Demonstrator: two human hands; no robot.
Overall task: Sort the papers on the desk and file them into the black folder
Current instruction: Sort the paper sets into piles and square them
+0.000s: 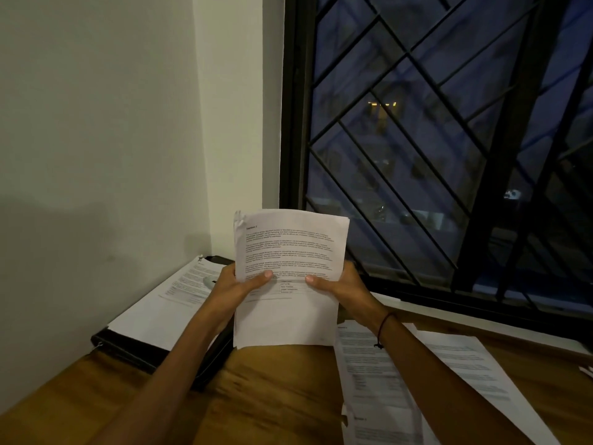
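A dim room corner is showing, with a pale wall (96,123) on one side and a barred window (433,139) looking out on a night sky on the other; below them a wooden table (272,396) is carrying the paperwork. Both hands are holding up a stapled sheaf of papers (290,252) (its upper left corner is creased) above the table. The left hand (236,289) is gripping its left edge, thumb lying across the printed face, and the right hand (341,285) is gripping the right edge likewise; the other fingers are curling behind the sheets, hidden. Left of the left hand, the black folder (134,348) is lying on the table with a printed page (167,306) resting on it. Below the right hand, loose sheets (417,380) are lying spread on the table.
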